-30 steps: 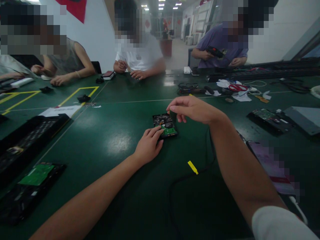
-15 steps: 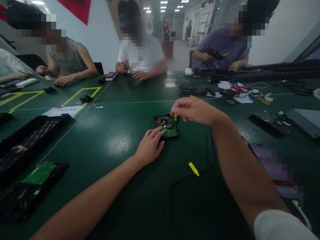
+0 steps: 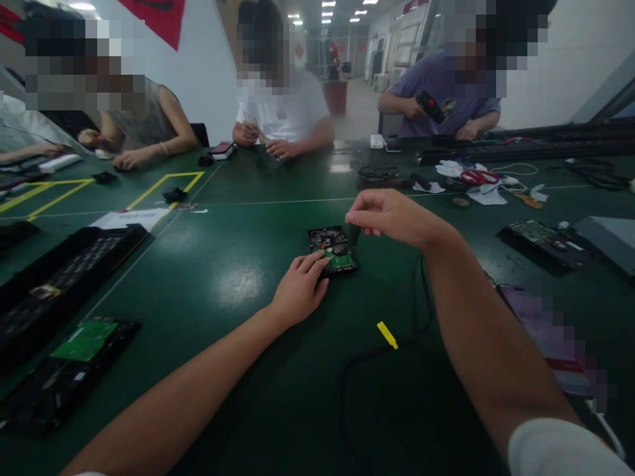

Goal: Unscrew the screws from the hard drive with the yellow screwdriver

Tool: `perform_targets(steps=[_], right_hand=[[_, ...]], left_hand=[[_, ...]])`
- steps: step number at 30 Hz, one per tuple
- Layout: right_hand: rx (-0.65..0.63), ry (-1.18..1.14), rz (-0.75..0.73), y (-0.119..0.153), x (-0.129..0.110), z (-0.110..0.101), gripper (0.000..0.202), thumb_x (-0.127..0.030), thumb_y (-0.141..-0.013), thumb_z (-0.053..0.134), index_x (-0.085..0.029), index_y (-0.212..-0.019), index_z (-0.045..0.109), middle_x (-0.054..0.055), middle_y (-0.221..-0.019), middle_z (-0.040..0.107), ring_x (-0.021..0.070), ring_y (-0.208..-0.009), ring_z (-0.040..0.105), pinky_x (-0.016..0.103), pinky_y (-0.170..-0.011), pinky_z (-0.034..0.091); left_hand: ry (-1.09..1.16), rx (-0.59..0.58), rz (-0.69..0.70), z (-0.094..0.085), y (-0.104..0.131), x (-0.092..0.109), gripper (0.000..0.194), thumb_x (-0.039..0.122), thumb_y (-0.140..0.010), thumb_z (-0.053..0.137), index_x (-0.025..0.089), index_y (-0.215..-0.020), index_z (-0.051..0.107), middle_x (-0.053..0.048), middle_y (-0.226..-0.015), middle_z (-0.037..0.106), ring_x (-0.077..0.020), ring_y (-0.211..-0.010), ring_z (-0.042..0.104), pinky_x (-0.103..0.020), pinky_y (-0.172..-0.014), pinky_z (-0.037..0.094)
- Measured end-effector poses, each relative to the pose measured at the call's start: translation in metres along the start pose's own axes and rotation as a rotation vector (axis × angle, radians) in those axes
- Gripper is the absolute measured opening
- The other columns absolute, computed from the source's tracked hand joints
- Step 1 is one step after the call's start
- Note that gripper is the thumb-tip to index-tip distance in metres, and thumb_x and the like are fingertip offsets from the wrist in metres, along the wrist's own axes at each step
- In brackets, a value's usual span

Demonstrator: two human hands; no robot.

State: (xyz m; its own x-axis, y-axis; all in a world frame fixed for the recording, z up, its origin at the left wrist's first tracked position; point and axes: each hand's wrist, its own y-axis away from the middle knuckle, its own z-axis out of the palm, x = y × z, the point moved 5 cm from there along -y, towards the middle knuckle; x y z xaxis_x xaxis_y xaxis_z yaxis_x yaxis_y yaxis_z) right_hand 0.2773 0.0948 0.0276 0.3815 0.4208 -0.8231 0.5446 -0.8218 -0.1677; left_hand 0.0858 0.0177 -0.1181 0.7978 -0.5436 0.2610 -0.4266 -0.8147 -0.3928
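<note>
A hard drive with its green circuit board showing (image 3: 328, 242) lies on the dark green table (image 3: 238, 231). My left hand (image 3: 301, 287) rests on the drive's near left part, palm down, fingers spread over the board. Just above and right of the drive is my right hand (image 3: 384, 215), raised, thumb and fingertips pinched together. Whatever those fingertips hold, if anything, is too small and dark to make out. A yellow tag (image 3: 387, 335) on a black cable (image 3: 357, 359) lies below my right hand.
At the left are a long black housing (image 3: 64, 284) and another drive with a green board (image 3: 74, 360). A drive (image 3: 543, 244), a grey box (image 3: 608, 241) and a pink-purple package (image 3: 540, 330) sit at the right. Cables (image 3: 380, 176) and people are across the table.
The view has shifted slightly. The yellow piece that showed under my right fingertips is no longer visible. My left hand stays on the drive, and the person in purple has turned the handheld tool.
</note>
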Motion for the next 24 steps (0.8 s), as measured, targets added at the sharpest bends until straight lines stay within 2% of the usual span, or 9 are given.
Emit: perform_targets(steps=[3,7,11,16,21,24], right_hand=[[0.013,-0.010,0.003,0.0001,0.0009,-0.0004,0.012,-0.028,-0.094,0.075,-0.019,-0.089,0.068,0.001,-0.080,0.072,0.0099,-0.057,0.058,0.023,-0.050,0.043],[-0.010,-0.050,-0.027,0.0014,-0.0010,-0.0003,0.017,-0.033,-0.102,0.066,-0.020,-0.093,0.069,0.004,-0.096,0.077,0.0075,-0.053,0.055,0.023,-0.049,0.044],[-0.048,-0.084,-0.018,-0.0002,0.0016,0.0019,0.024,-0.038,-0.105,0.062,-0.019,-0.095,0.071,0.004,-0.088,0.074,0.0098,-0.056,0.060,0.023,-0.047,0.045],[-0.105,-0.222,0.037,-0.0027,0.0050,0.0061,0.017,-0.032,-0.103,0.063,-0.017,-0.102,0.071,0.007,-0.093,0.075,0.0136,-0.063,0.067,0.025,-0.052,0.052],[-0.032,-0.063,-0.001,-0.0006,0.0013,-0.0001,0.014,-0.031,-0.101,0.066,-0.018,-0.100,0.071,0.000,-0.070,0.066,0.0118,-0.057,0.058,0.023,-0.049,0.044],[-0.004,-0.010,-0.010,0.0003,0.0002,-0.0017,0.015,-0.034,-0.098,0.072,-0.019,-0.094,0.070,-0.001,-0.070,0.066,0.0120,-0.059,0.057,0.024,-0.052,0.044]], left_hand=[[0.005,0.006,0.008,0.0001,0.0000,0.0000,0.046,0.027,-0.102,0.054,0.019,-0.147,0.052,-0.012,-0.154,0.055,-0.0330,-0.137,0.051,-0.054,-0.117,0.048],[0.017,0.015,0.006,-0.0008,0.0003,-0.0001,0.046,0.027,-0.102,0.055,0.021,-0.147,0.052,-0.012,-0.154,0.055,-0.0330,-0.138,0.051,-0.055,-0.116,0.048],[0.022,0.010,0.006,-0.0013,0.0004,0.0007,0.046,0.027,-0.102,0.054,0.021,-0.147,0.052,-0.013,-0.154,0.055,-0.0331,-0.138,0.051,-0.056,-0.116,0.048],[0.012,0.007,-0.003,-0.0006,0.0004,0.0002,0.045,0.028,-0.102,0.054,0.020,-0.146,0.053,-0.012,-0.154,0.055,-0.0333,-0.138,0.051,-0.055,-0.116,0.048],[0.010,0.012,0.000,-0.0009,0.0008,0.0002,0.045,0.027,-0.102,0.054,0.020,-0.147,0.053,-0.013,-0.153,0.055,-0.0331,-0.137,0.051,-0.055,-0.116,0.049],[0.004,0.016,0.002,-0.0009,0.0006,0.0007,0.045,0.027,-0.102,0.054,0.019,-0.147,0.053,-0.013,-0.153,0.055,-0.0336,-0.137,0.051,-0.055,-0.116,0.049]])
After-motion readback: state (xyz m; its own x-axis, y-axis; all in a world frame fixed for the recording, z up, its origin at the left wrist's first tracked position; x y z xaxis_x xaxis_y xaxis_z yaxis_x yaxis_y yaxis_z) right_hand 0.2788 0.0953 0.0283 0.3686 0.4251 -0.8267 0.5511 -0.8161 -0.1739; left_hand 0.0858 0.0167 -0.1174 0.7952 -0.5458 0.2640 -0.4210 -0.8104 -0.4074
